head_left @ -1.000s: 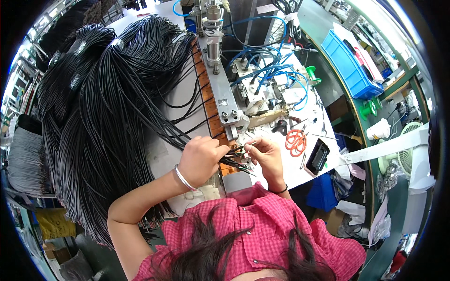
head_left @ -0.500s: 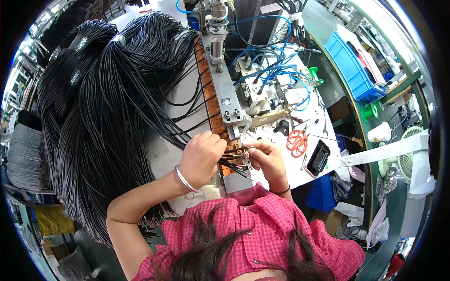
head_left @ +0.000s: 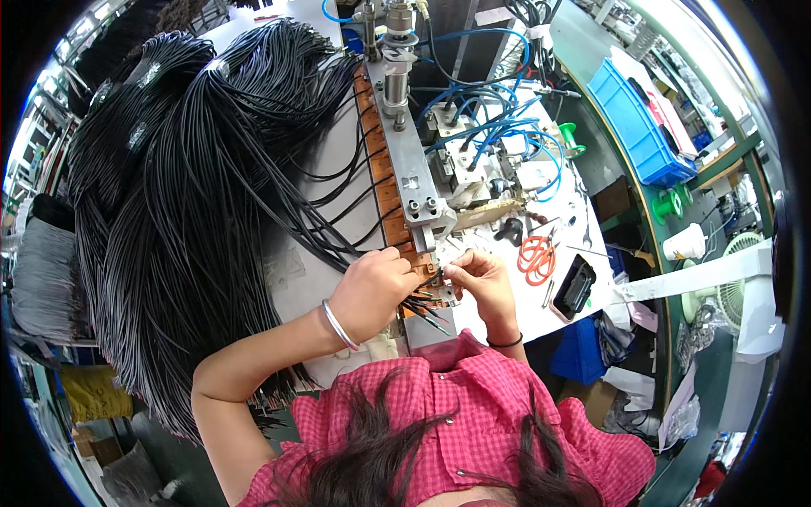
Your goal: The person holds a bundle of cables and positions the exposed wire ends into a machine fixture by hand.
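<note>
My left hand (head_left: pixel 374 293) is closed round a bunch of black cables (head_left: pixel 328 251), and their stripped ends with thin coloured wires (head_left: pixel 433 319) stick out past its fingers. Just to the right, my right hand (head_left: pixel 483 286) has thumb and forefinger pinched at the end of one cable, beside the orange slotted strip (head_left: pixel 389 205); the tip is mostly hidden by the fingers. Several other cables lie in slots farther up that strip. A metal bar with cylinders (head_left: pixel 409 173) runs along the strip's right side, ending just beyond my hands.
A huge heap of black cables (head_left: pixel 182 211) covers the table's left. Blue air tubes (head_left: pixel 498 127) curl over metal fixtures at the back right. Red-handled scissors (head_left: pixel 536 259) and a black phone-like object (head_left: pixel 576 286) lie on the right. Past them stands a blue crate (head_left: pixel 638 118).
My left hand has shifted slightly right and down with the cables. The right hand has drawn in a little, bringing the pinched cable end down to the near part of the orange strip.
</note>
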Demonstrator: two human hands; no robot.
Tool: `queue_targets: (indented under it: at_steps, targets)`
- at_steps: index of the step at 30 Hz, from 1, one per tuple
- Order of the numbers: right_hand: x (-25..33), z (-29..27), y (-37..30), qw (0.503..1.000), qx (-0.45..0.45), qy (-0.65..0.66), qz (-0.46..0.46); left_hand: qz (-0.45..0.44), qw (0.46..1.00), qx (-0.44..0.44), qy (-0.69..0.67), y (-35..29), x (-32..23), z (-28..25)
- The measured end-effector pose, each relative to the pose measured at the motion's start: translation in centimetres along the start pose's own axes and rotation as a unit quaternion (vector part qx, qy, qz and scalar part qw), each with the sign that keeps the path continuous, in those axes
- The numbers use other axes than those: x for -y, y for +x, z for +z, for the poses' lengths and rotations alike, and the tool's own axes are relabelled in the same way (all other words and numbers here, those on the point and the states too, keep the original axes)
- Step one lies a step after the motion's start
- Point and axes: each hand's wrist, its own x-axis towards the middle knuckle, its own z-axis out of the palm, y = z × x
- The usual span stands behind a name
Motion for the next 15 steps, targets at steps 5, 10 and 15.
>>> queue_targets:
  at_steps: [5,10,15]
  targets:
    - [-0.2,0.3,0.3,0.998,-0.027,-0.035,0.037,-0.014,0.999,0.001,0.033,0.1,-0.1,-0.4]
    - [-0.1,-0.4,0.9,0.992,0.065,0.013,0.11,-0.048,0.993,0.047,0.094,-0.3,-0.3,-0.8]
    - [-0.1,-0.8,0.9,0.991,0.07,0.018,0.109,-0.015,0.995,0.041,0.085,-0.2,0.2,0.3]
